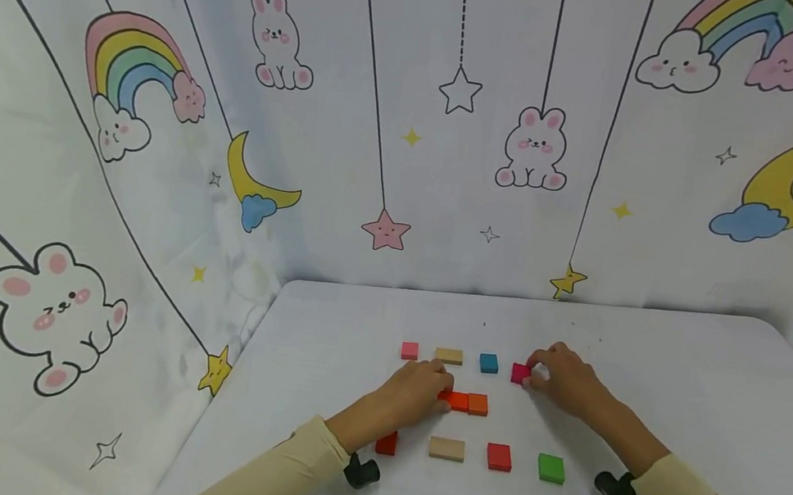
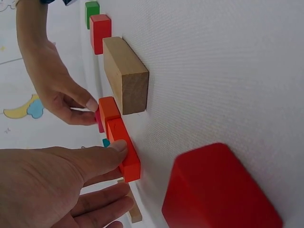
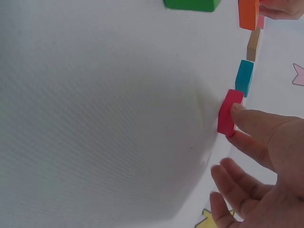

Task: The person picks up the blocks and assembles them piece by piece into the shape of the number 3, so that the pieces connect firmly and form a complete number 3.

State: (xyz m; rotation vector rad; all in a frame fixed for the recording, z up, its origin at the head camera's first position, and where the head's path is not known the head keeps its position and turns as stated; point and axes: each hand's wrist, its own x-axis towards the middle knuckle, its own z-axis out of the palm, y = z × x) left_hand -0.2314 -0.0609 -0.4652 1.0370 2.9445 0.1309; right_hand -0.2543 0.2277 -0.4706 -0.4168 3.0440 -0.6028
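My left hand [image 1: 414, 392] pinches a red-orange block [image 1: 457, 402], the thumb on one side and fingers on the other. Touching that block's right end is an orange block [image 1: 478, 404]. Farther back, my right hand [image 1: 564, 379] grips a crimson block [image 1: 520, 373] between thumb and index finger, as the right wrist view shows. This crimson block [image 3: 230, 113] sits at the right end of the back row, beside a blue block [image 1: 489, 364]. The other fingers of the right hand are spread loosely. Part of the red-orange block is hidden under the left hand.
The back row also has a pink block [image 1: 409, 351] and a wooden block [image 1: 448, 356]. In front lie a red block [image 1: 386, 444] near the left wrist, a second wooden block [image 1: 447, 449], another red block [image 1: 499, 457] and a green block [image 1: 551, 469] on the white table [image 1: 706, 385].
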